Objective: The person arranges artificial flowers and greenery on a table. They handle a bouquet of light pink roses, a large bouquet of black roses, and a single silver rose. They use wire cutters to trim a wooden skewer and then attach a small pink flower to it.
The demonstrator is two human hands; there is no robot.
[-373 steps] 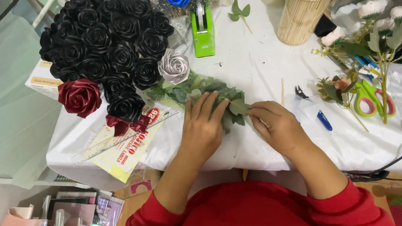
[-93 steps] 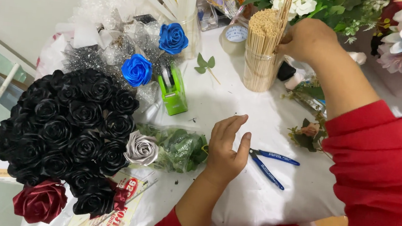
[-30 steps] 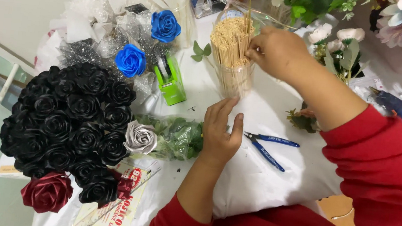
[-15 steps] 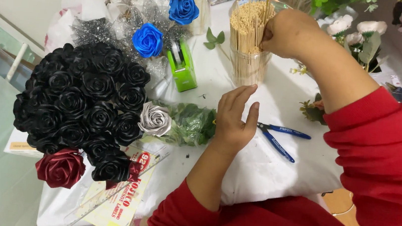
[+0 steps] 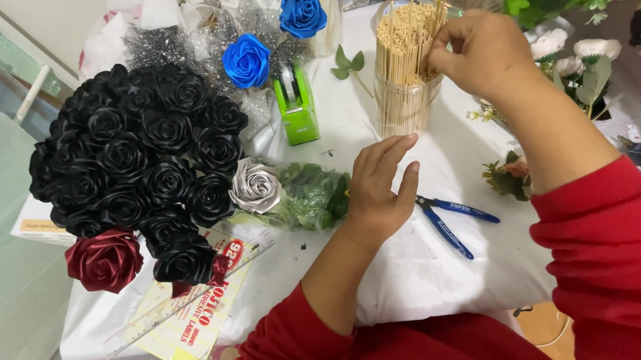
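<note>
right hand [image 5: 483, 53] pinched sticks [image 5: 408, 38] standing in jar [image 5: 403, 105] at table's [image 5: 438, 272] far side | left hand [image 5: 380, 188] lay flat, fingers loosely apart, on leafy stem [image 5: 311, 196] of silver rose [image 5: 255, 185] | best to lift one stick straight up, keep stem pinned

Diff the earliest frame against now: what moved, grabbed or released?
The right hand left the leafy stem and went up to the jar of wooden sticks, now pinching sticks there. Blue-handled pliers have appeared beside the left hand. Unchanged: left hand on the stem of the silver rose; black rose bouquet in place.
</note>
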